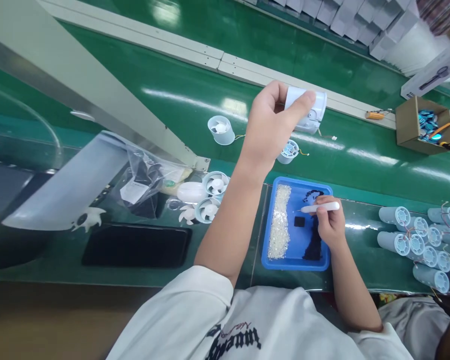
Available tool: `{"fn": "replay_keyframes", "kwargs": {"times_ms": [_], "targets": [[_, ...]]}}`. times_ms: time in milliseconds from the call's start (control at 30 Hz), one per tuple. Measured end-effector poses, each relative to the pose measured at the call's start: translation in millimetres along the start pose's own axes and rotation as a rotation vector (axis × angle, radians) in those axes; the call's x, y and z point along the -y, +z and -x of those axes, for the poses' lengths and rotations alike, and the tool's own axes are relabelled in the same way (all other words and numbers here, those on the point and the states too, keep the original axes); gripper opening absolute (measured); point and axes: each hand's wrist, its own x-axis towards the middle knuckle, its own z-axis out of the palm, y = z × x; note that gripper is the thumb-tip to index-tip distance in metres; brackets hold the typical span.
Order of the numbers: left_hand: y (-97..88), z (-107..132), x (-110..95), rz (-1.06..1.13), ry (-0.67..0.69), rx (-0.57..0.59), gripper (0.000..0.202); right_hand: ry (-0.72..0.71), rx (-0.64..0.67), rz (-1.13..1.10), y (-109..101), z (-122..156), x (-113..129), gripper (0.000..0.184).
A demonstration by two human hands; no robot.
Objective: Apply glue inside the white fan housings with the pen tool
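My left hand [264, 127] is raised over the green bench, closed around a pale blue cylindrical fan housing [319, 109]. A short wire with a small connector trails below that housing. Lower right, my right hand [332, 225] pinches a white pen-shaped tool [324, 206], its thin tip pointing left over a blue tray [266, 240]. Clear, whitish small pieces [279, 225] fill the tray's left side, and tiny black pieces [313, 242] lie along the right. Between them is a black square [299, 221]. Beneath my left hand, another fan housing [288, 151] stands on the bench.
One fan housing [221, 131] stands left of my forearm; two more [215, 184] sit nearer me by a plastic bag [142, 175]. A dark phone-like slab [137, 246] lies left. Several housings [393, 216] crowd the right. A cardboard box [407, 125] and slanted metal post [108, 95] stand farther off.
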Motion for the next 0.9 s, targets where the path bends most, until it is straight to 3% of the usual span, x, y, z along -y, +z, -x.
{"fn": "replay_keyframes", "kwargs": {"times_ms": [233,433,633,900], "targets": [[2.7,3.3,-3.6,-0.027,0.025,0.016,0.036,0.05,0.088,0.043,3.7,0.1,2.4,0.018],[4.3,4.7,-6.3,-0.006,0.028,-0.012,0.037,-0.06,0.143,0.217,3.5,-1.6,10.0,0.012],[4.1,7.4,-11.8,-0.017,0.036,-0.038,0.04,0.023,0.029,0.113,-0.1,-1.3,3.5,0.013],[1.7,5.5,-10.1,0.044,0.065,-0.014,0.04,-0.018,0.068,0.089,1.6,-2.2,3.4,0.019]]}}
